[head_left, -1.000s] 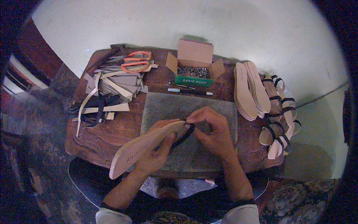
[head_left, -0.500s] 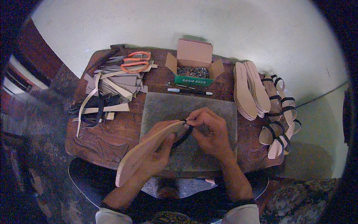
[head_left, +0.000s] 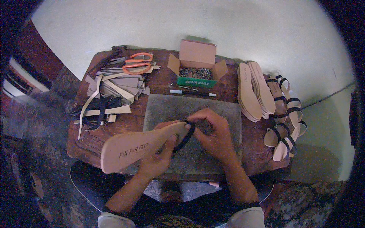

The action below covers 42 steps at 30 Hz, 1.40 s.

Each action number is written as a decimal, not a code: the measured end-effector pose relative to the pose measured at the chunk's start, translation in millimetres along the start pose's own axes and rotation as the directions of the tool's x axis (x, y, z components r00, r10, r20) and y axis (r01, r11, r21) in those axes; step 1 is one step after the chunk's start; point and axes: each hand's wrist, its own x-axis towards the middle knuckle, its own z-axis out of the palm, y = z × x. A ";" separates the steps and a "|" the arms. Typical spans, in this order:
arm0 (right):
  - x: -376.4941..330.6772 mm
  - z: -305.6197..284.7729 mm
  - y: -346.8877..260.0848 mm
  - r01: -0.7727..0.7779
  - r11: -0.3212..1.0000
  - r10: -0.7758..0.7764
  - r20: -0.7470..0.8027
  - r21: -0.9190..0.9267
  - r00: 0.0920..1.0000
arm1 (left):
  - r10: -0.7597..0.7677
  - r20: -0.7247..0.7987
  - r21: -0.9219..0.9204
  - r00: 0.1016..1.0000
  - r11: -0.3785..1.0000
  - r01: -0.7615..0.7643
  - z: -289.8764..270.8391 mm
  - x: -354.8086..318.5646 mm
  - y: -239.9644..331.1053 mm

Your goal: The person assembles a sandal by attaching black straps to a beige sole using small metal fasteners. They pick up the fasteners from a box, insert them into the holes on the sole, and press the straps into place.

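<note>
Wooden table (head_left: 84, 147), grey mat (head_left: 161, 109) below; left hand (head_left: 159, 159) clasps tan sole (head_left: 138, 143), fingers wrapped, presumably steadying it while right hand (head_left: 211, 131) pinches black strap (head_left: 185, 141) at sole's end.

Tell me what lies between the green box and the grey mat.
In the head view: a pen and, nearer the box, small thin things too blurred to name.

Wooden table (head_left: 159, 83) mid-frame, grey mat (head_left: 163, 108) at centre. Strips (head_left: 114, 88) left, green box (head_left: 195, 82) and pen (head_left: 192, 93) upper centre, insoles (head_left: 249, 93) and sandals (head_left: 280, 108) right.
</note>
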 end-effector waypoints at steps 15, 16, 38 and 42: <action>-0.3 -10.2 8.2 -0.006 0.995 -0.005 0.105 0.099 0.994 | -0.245 0.028 -0.159 0.969 0.956 0.247 0.6 -6.2 10.1; -0.6 -10.8 9.8 -0.004 0.994 -0.008 0.111 0.108 0.994 | -0.225 0.031 -0.147 0.974 0.963 0.227 0.1 -4.7 11.8; -1.5 -12.7 8.8 -0.069 0.979 0.047 0.114 0.194 0.992 | -0.238 0.036 -0.226 0.971 0.944 0.240 -1.3 -3.4 8.4; -2.0 -11.2 10.8 -0.029 0.983 0.013 0.091 0.183 0.996 | -0.275 0.047 -0.152 0.960 0.948 0.279 -2.2 -3.7 15.5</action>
